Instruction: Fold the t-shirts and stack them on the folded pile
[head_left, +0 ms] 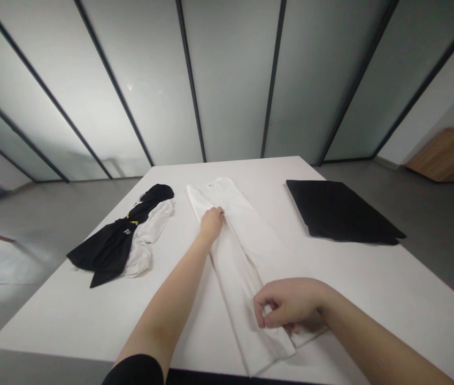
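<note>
While the left hand (211, 224) is pressing down on a long white garment (243, 267) at 12 o'clock, the right hand (291, 305) is working at its near end around 2 o'clock. The garment is lying lengthwise on a white counter (50, 321), doubled into a narrow strip, with its far end pointing toward the counter's back edge and its near end lying close to the front edge. The left fingers are lying together and nearly flat on the upper layer, holding nothing between them. The right fingers are curled narrowly at the cloth's edge, though the head view is not showing whether they are pinching it. At 10 o'clock, a black shirt (108, 248) with a small yellow mark is lying bunched against a crumpled white cloth (146, 240), while a flat black pad (339, 211) is sitting at 1 o'clock.

The likeliest trouble is the layers shifting. If the right hand drags the edge while the left is bearing down, the smooth cloth could be sliding out of line and skewing the fold. A loose pinch could be letting the edge slip free, and a careless pull could be drawing the near end over the counter's front edge.
</note>
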`<state>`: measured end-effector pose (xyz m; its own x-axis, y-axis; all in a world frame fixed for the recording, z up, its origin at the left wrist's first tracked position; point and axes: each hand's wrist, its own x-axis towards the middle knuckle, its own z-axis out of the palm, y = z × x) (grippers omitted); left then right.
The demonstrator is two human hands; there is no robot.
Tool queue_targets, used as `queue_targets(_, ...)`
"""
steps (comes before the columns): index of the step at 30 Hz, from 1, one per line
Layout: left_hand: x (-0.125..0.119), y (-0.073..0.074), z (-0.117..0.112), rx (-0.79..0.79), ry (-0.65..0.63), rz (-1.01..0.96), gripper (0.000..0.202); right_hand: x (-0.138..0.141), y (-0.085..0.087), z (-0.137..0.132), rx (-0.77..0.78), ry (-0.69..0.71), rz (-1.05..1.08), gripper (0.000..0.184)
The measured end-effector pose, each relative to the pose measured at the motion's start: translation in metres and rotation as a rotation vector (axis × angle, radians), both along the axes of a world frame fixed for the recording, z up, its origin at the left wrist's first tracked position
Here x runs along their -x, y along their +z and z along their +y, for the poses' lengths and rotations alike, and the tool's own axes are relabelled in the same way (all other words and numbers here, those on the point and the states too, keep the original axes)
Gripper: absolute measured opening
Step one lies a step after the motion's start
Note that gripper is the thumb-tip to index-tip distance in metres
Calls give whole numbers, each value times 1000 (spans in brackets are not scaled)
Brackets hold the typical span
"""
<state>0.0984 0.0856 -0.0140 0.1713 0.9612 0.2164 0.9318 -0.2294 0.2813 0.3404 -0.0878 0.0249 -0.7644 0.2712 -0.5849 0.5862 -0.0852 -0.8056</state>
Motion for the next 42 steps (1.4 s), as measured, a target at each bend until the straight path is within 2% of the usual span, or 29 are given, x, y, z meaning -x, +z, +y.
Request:
queue_targets(5, -3, -5, -3, 28, -18, 107, 30, -5, -1, 4, 52, 13, -68, 26)
queue_targets(7, -4, -3, -4, 31, -5, 106, 30, -6, -1, 3, 65, 23, -110, 27)
queue_targets(12, -8, 7, -6, 5, 21, 42, 33, -3, -6, 1, 72, 76, -138, 12)
queue_targets(15, -13, 8, -9, 12, 17, 56, 34, -3, -9, 1, 84, 82, -134, 13)
queue_targets(19, -21, 0, -17, 69, 8, 135, 35, -6, -7, 4, 73, 67, -162, 20)
queue_targets(25, -36, -17, -33, 52, 47, 175, 56, -17, 1, 9, 14, 60, -244, 21)
queue_targets(31, -36, -26, -36, 101, 37, 217, 64, -18, 8, 6, -29, 112, -302, 24)
queue_targets(34, -34, -26, -33, 92, 21, 211, 64, -14, 13, 5, -149, 0, -195, 24)
queue_targets(37, -30, -26, -28, 83, -7, 188, 65, -4, 10, 6, -428, -262, 20, 23)
queue_targets(39, -27, -27, -24, 78, -18, 174, 65, 6, 1, 5, -647, -397, 124, 23)
queue_targets(40, -26, -27, -21, 78, -21, 171, 65, 12, -6, 4, -752, -419, 159, 23)
queue_targets(42, -22, -27, -16, 80, -26, 169, 65, 22, -20, 1, -927, -365, 189, 31)
